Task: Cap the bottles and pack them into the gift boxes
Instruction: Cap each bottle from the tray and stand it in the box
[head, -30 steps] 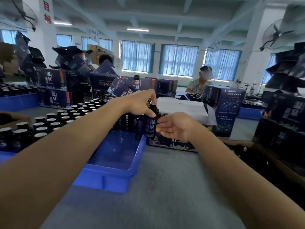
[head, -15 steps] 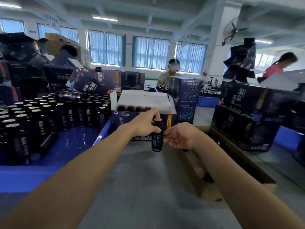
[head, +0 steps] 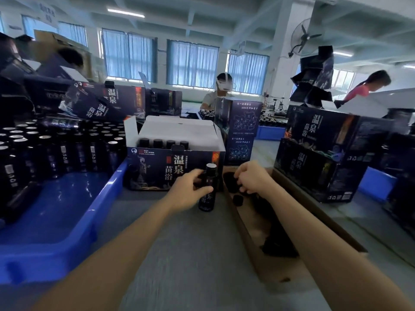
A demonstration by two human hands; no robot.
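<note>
Our left hand (head: 187,190) grips a dark bottle (head: 207,189) that stands upright on the grey table (head: 190,254), just in front of the open gift box (head: 157,162). Our right hand (head: 251,178) curls down among the black caps (head: 238,199) in the cardboard tray (head: 314,221). We cannot tell whether it grasps one.

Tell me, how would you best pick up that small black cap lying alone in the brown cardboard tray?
Probably from straight above, pinching the cap across its round side wall. It is short and lies on the floor of the cardboard tray, close to the tray's left wall, so a sideways reach has little room. The right hand is nearest.
</note>
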